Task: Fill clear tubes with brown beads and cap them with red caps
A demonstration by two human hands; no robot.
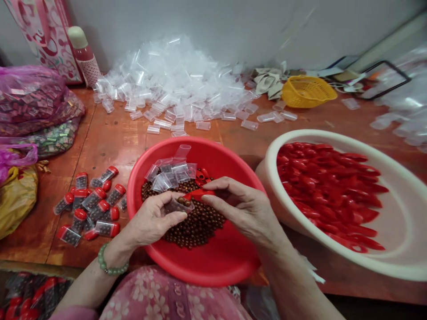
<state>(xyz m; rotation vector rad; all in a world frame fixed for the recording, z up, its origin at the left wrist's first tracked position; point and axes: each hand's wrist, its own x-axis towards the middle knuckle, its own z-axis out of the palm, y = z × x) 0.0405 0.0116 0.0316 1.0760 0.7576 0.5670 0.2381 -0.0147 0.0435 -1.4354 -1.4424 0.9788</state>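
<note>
Over the red basin (pixel 213 271), my left hand (pixel 155 218) pinches a clear plastic tube (pixel 175 205) with a few brown beads showing at its open mouth. My right hand (pixel 238 206) grips a red plastic cap (pixel 196 194) between thumb and fingers, its tip right at the tube's mouth. Below both hands lies a heap of brown beads (pixel 196 226). Several empty clear tubes (pixel 170 175) rest on the beads at the basin's back left, and red caps (pixel 202 177) lie beside them. How far the tube is filled is hidden by my fingers.
A white basin (pixel 333 244) of red caps (pixel 320 191) stands at right. Filled red-capped tubes (pixel 95 202) lie at left, near stuffed plastic bags (pixel 33 102). Behind are a pile of clear tubes (pixel 180 75), a yellow basket (pixel 308 93) and a bottle (pixel 85 55).
</note>
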